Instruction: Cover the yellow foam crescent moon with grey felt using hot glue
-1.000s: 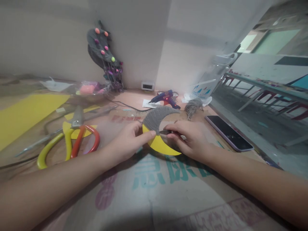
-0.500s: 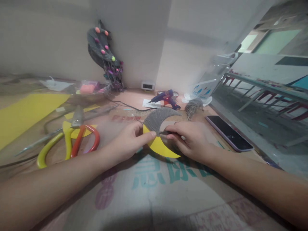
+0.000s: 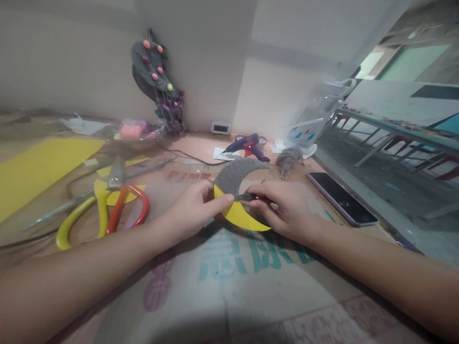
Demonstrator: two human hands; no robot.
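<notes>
Crescent: flat yellow crescent (image 3: pixel 247 219), far half covered in wound grey yarn (image 3: pixel 234 174); located between both hands, over the printed brown cardboard sheet (image 3: pixel 190 296).
Long axis: runs away from the wearer, far tip to near tip; both tips point right, so the hollow faces the right hand.
Left hand (image 3: pixel 195 203): clamped on the outer curve, thumb near the yarn's boundary.
Right hand (image 3: pixel 283 203): thumb and forefinger closed on a small dark item (image 3: pixel 246 196), identity unclear.
Key relation: item lies at the inner edge, level with the yarn's boundary; right hand nearer the hollow.
</notes>
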